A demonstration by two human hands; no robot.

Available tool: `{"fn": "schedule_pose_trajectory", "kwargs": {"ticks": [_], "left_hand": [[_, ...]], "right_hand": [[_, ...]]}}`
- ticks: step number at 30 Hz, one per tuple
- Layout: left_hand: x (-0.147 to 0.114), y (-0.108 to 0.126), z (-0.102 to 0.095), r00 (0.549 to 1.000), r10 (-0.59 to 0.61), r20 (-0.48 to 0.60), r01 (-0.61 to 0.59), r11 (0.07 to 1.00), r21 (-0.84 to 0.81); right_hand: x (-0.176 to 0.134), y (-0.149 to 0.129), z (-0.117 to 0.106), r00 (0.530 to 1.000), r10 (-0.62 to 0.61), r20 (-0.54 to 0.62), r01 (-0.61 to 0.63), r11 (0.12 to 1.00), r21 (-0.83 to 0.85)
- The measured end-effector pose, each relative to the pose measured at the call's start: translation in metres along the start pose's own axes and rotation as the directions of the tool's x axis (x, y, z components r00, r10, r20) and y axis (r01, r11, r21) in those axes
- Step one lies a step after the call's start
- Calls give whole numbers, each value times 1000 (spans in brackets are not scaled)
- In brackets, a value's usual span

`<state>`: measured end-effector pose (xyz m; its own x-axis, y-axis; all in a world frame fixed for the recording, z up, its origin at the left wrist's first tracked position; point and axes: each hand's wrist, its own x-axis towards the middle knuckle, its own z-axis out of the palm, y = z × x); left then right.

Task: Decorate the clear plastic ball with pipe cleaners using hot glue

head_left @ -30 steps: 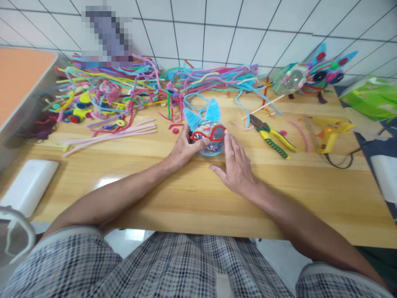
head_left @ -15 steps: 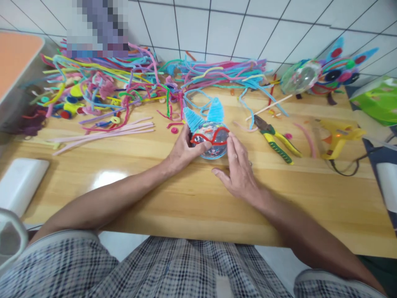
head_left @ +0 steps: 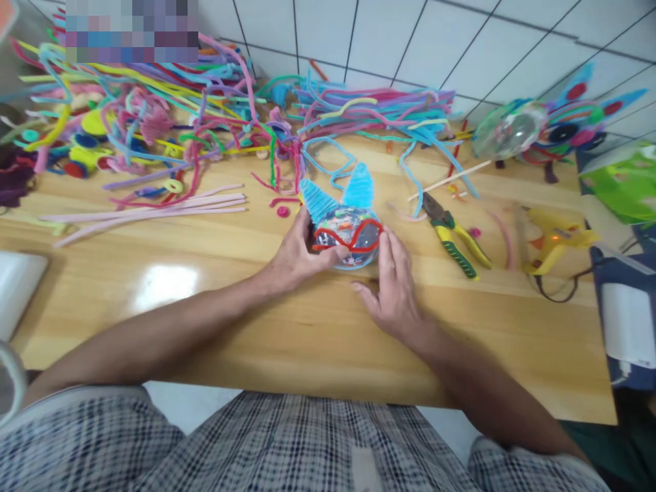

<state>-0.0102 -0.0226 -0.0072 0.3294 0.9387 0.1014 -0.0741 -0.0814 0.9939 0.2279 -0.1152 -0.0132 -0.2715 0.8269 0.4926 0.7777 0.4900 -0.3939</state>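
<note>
In the middle of the table is a clear plastic bottle craft [head_left: 348, 217] with two pointed ears [head_left: 360, 186] wound from light blue pipe cleaner. Across its front lies a red pipe-cleaner glasses frame [head_left: 350, 246]. My left hand [head_left: 297, 256] grips the craft from the left, its thumb pressing the lower middle of the red frame and its other fingers partly hidden behind. The fingers of my right hand [head_left: 395, 287] are stretched out, tips touching the right end of the red frame, thumb held apart.
Pliers [head_left: 451, 236] and a yellow glue gun [head_left: 556, 239] lie to the right. Behind are heaps of pipe cleaners [head_left: 374, 113] and a finished-looking bottle figure [head_left: 512, 130]. Pale pink strips [head_left: 205, 205] lie left. A white box [head_left: 20, 290] is at the left edge.
The view has shifted slightly, so the surroundings sit differently in the picture. Both hands keep nearly the same hold on the craft, which appears slightly lower.
</note>
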Motion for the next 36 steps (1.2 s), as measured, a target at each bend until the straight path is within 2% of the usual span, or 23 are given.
{"fn": "schedule_pose_trajectory", "kwargs": {"ticks": [4, 8, 13, 18, 20, 23, 26, 32, 36], "left_hand": [[7, 0, 1, 999, 28, -23, -27, 999, 22], [11, 1, 2, 999, 12, -51, -12, 1000, 13], [15, 2, 1, 1000, 1, -5, -1, 1000, 19], [17, 1, 4, 1000, 1, -27, -2, 1000, -12], [17, 2, 6, 1000, 3, -16, -3, 1000, -16], [16, 5, 7, 1000, -1, -5, 1, 1000, -9], [15, 6, 7, 1000, -21, -2, 21, 1000, 5], [13, 6, 7, 1000, -26, 0, 26, 999, 48], [11, 4, 7, 1000, -20, -3, 20, 999, 41]], "right_hand": [[5, 14, -3, 987, 35, -156, -25, 997, 69], [17, 26, -11, 936, 115, -331, -55, 981, 185], [28, 26, -15, 901, 279, -332, -179, 936, 301], [41, 28, -28, 857, 399, -326, -254, 878, 406], [46, 29, -33, 874, 347, -340, -221, 908, 357], [52, 27, -38, 922, 187, -339, -110, 966, 235], [51, 20, -39, 939, 90, -332, -39, 987, 156], [39, 10, -44, 901, 111, -418, -26, 978, 205], [40, 6, -44, 910, 111, -399, -61, 989, 135]]}}
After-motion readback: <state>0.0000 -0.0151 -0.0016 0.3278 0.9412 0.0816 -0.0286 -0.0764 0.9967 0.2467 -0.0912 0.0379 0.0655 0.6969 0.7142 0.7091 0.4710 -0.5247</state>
